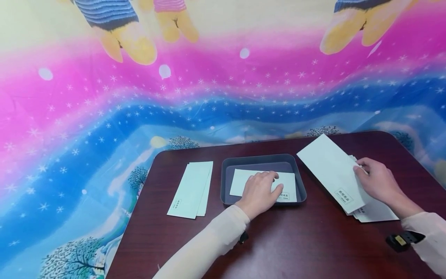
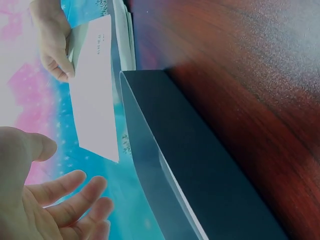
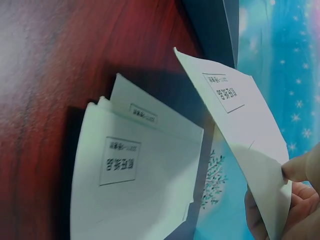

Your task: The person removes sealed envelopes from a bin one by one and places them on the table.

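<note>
- Pinching an envelope (image 1: 331, 170): right hand (image 1: 380, 180), at three o'clock from the tray (image 1: 258, 163).
- Hovering over the tray, fingers spread: left hand (image 1: 259, 192).
- Lying at nine o'clock: other envelopes (image 1: 189, 190).

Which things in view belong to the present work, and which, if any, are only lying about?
Belong, apparently:
held envelope in right hand
envelope pile below it
grey tray
envelope inside tray
envelopes left of tray

Setting only:
table
patterned backdrop
</note>
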Motion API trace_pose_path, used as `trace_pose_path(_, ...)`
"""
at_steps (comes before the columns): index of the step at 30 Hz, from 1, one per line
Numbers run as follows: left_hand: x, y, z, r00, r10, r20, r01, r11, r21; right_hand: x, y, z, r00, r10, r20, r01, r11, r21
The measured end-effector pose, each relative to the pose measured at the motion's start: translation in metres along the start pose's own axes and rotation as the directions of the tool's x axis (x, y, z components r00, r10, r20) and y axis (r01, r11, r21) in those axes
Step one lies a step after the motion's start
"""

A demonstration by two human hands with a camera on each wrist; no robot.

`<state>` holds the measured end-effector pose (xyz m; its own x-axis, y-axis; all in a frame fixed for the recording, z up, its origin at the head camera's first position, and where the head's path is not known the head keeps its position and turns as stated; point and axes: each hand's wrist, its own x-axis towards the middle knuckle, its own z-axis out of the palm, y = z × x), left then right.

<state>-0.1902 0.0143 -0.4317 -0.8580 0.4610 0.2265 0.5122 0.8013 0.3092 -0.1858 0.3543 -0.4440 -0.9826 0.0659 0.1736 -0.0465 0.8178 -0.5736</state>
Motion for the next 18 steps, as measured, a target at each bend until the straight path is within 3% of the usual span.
trace_pose_path(9,-0.002,0.001,0.005,1.000,-0.007,0.019,0.007,1.000,0.016,-0.005,0.017,-0.002,0.999,0.049,0.012,-0.049,0.998,-0.025)
trace_pose_path(18,-0.001,0.004,0.009,1.000,0.007,0.027,-0.006,1.000,-0.028,-0.009,0.035,-0.003,0.996,0.094,0.007,-0.094,0.995,-0.026)
